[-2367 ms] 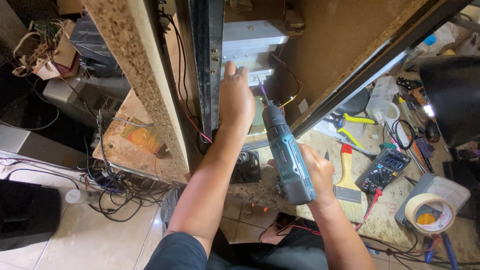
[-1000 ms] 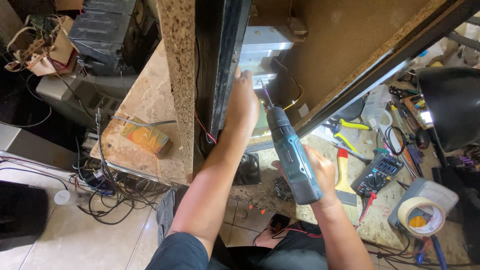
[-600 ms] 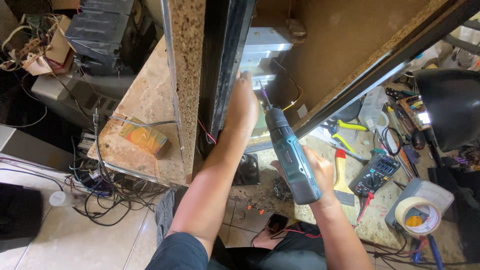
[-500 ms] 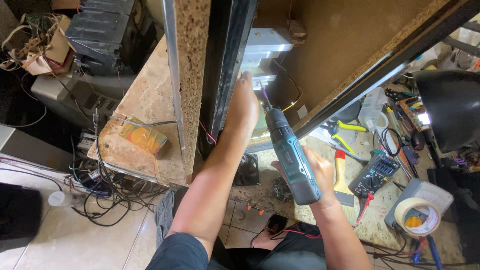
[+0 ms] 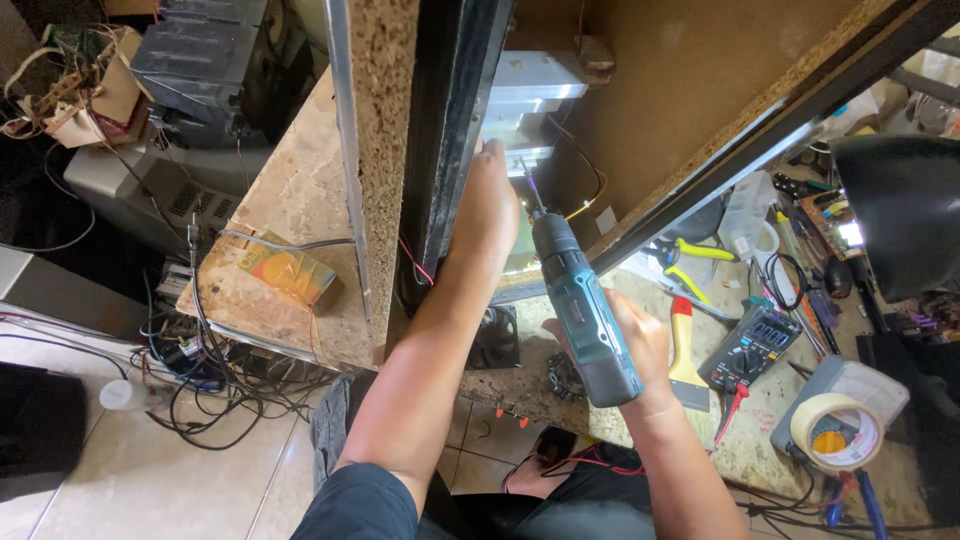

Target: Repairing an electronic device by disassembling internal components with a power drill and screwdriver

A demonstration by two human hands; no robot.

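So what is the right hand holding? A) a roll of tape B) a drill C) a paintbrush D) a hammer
B: the right hand grips a blue-green drill with its tip pointed up into the wooden cabinet, while the roll of tape just lies on the bench.

We see bright daylight on the cluttered workbench [image 5: 780,440] at our right. The far left floor corner stays dark. Straight edges bend near the corners.

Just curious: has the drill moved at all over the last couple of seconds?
Yes, a little. The drill has edged up toward the white metal box, its bit now nearer the box's lower edge beside the left hand.
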